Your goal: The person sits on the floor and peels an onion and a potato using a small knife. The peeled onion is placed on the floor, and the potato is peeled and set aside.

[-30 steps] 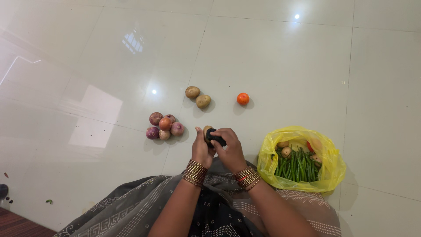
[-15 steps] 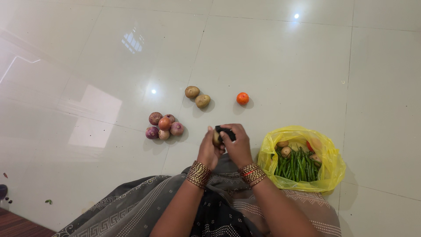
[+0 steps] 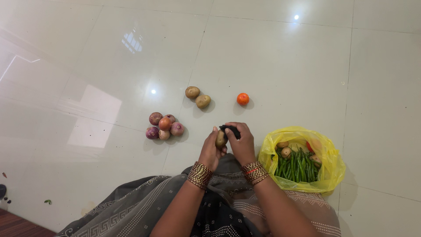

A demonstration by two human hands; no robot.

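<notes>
A small brown potato (image 3: 220,138) is held in the left hand (image 3: 210,151), with the fingers closed around its lower side. The potato is kept above the floor, just in front of the lap, between the two hands. A black tool (image 3: 230,130), which looks like a peeler, is gripped by the right hand (image 3: 242,144); its dark head is laid against the upper side of the potato. The blade itself cannot be made out. Stacks of golden and red bangles (image 3: 198,174) are worn on both wrists.

On the pale glossy tiled floor (image 3: 285,57), beyond the hands, two more potatoes (image 3: 198,97) are placed touching each other. To the right of them, apart, a single orange-red tomato (image 3: 243,98) is seen. To the left of the hands, a small heap of onions (image 3: 164,126) is gathered, purple and reddish ones pressed together.

Just beside the right forearm, an open yellow plastic bag (image 3: 333,169) is lying on the floor. Inside it, a bunch of green beans (image 3: 298,166) is visible, together with some small potatoes and something red near the far side, which cannot be identified clearly.

The lower part of the view is filled by a dark grey patterned garment (image 3: 136,206) spread over the knees. At the bottom left corner, a strip of reddish-brown surface (image 3: 17,226) is seen, and a few tiny scraps are scattered on the tiles near it.
</notes>
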